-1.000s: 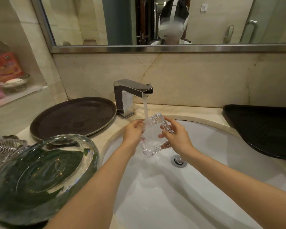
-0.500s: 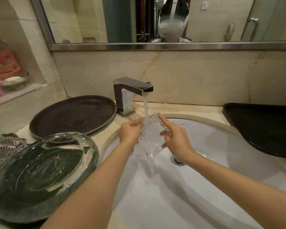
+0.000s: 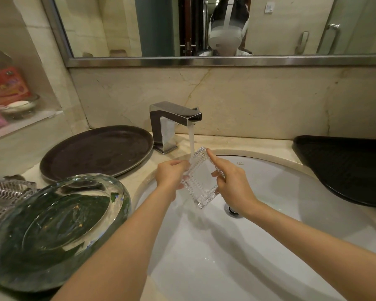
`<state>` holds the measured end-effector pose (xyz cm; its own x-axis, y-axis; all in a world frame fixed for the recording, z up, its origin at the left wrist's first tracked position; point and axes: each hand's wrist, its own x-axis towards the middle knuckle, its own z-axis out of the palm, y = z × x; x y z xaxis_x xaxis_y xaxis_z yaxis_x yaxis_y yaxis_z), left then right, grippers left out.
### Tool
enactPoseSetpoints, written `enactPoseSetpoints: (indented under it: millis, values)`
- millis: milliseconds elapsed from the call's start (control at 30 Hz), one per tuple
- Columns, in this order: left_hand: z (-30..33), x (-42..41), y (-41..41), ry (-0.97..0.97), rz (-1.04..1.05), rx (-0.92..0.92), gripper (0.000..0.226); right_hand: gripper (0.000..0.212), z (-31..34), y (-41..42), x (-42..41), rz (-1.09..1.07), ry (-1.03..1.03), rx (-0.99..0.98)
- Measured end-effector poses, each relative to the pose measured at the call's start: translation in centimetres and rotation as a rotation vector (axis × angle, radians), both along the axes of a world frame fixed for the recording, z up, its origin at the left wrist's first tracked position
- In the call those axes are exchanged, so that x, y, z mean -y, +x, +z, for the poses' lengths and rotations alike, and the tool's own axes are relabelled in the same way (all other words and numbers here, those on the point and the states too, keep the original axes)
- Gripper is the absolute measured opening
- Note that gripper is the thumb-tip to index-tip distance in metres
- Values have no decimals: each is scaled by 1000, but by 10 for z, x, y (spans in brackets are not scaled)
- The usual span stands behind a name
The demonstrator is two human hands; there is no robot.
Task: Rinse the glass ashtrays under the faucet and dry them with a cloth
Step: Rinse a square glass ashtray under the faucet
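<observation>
A square cut-glass ashtray (image 3: 201, 180) is held tilted on edge over the white sink (image 3: 291, 192), its top corner in the water running from the chrome faucet (image 3: 174, 120). My left hand (image 3: 170, 174) grips its left edge. My right hand (image 3: 232, 183) holds the right edge, index finger stretched along the rim. A large round glass ashtray (image 3: 52, 227) lies on the counter at the left. Behind it, at the far left edge, sits another ribbed cut-glass ashtray (image 3: 4, 192). No cloth is in view.
A round dark tray (image 3: 96, 152) lies left of the faucet. A black tray (image 3: 347, 168) sits on the counter at the right. A wall niche at the left holds a soap dish (image 3: 20, 105) and colourful packets. The mirror runs above the backsplash.
The ashtray has been turned a little under the stream while both hands keep hold of it. My right index finger is now straight along the rim.
</observation>
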<state>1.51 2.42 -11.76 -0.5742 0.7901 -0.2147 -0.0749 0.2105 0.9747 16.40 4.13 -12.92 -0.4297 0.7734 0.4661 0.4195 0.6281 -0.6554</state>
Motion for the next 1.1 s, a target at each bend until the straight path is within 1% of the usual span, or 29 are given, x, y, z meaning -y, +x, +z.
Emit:
enactPoseSetpoints:
  millis: [167, 233, 333, 467, 567, 700, 833, 900, 1000, 1100]
  values:
    - [-1, 0, 1, 8, -7, -19, 16, 70, -1, 3, -5, -28, -34, -29]
    - [-2, -1, 1, 10, -1, -6, 14, 70, -1, 4, -7, -27, -15, -33]
    - [-4, -2, -1, 10, 23, 31, 9, 70, -2, 5, -9, -13, 9, -31]
    - [-2, -2, -1, 13, 32, 100, 15, 75, -4, 8, -12, 3, 42, -36]
    - [1, -2, 1, 22, -7, 151, 14, 77, -4, 13, -15, -15, 4, -55]
    - [0, -3, 2, 44, -44, 187, 16, 67, -3, 13, -18, -44, -56, -89]
    - [2, -2, 2, 95, -91, 221, 23, 61, -4, 15, -20, -24, -2, -109]
    - [4, 0, 4, 117, -152, 234, 26, 59, -2, 17, -25, -33, -13, -202]
    - [5, 3, 8, 156, -304, 259, 26, 48, 7, 21, -33, -29, -185, -422]
    - [9, 8, 11, 195, -421, 295, 23, 35, 15, 27, -37, -7, -333, -546]
